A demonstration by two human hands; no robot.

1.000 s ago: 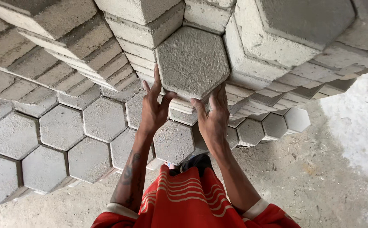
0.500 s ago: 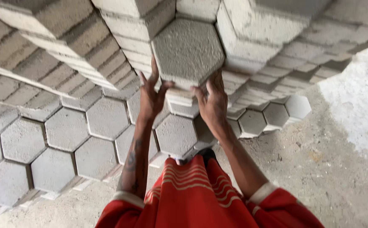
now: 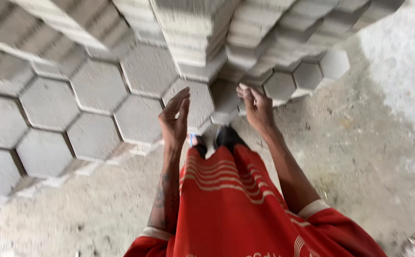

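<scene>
Two hands were empty, fingers spread: left hand (image 3: 175, 120) at 9 o'clock, right hand (image 3: 257, 108) at 3, flanking the hexagonal paver stack (image 3: 195, 43), presumably just released.

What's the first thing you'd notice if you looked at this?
The tall stacks of grey hexagon blocks fill the top, with a flat row of them on the left like a honeycomb. In the middle, two bare hands, left and right, are raised open and empty before the stacks. Below them is a bright red shirt.
</scene>
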